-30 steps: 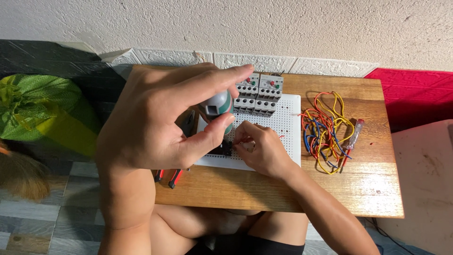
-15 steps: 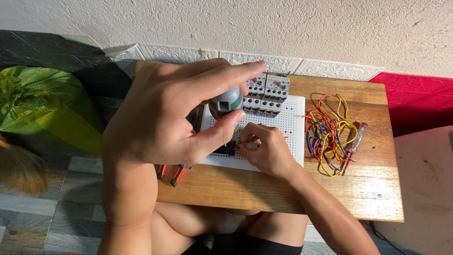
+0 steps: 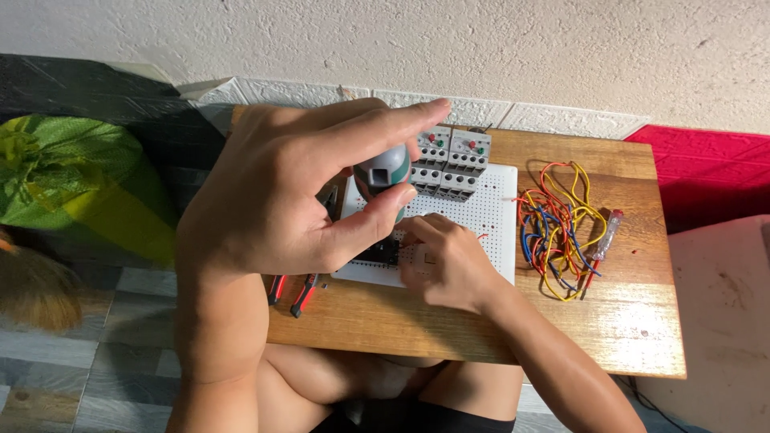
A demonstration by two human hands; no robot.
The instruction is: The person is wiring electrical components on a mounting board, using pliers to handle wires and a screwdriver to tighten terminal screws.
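My left hand (image 3: pixel 297 192) is raised close to the camera and grips the grey-green handle of a screwdriver (image 3: pixel 383 170) between thumb and fingers, standing upright over a white perforated board (image 3: pixel 489 220). My right hand (image 3: pixel 445 261) rests on the board's near part, fingers pinched at a small dark component (image 3: pixel 378 255) under the screwdriver; what they pinch is hidden. Grey relay blocks (image 3: pixel 447 160) with red and green buttons sit at the board's far edge.
The board lies on a small wooden table (image 3: pixel 626 321) against a white wall. A tangle of red, blue and yellow wires (image 3: pixel 557 228) and a clear-handled tester screwdriver (image 3: pixel 603 240) lie right. Red-handled pliers (image 3: pixel 303 293) lie left. A green bag (image 3: pixel 72 172) sits on the floor.
My left hand with the screwdriver has stayed over the board, shifting slightly. My right hand's fingers keep working at the same spot on the board.
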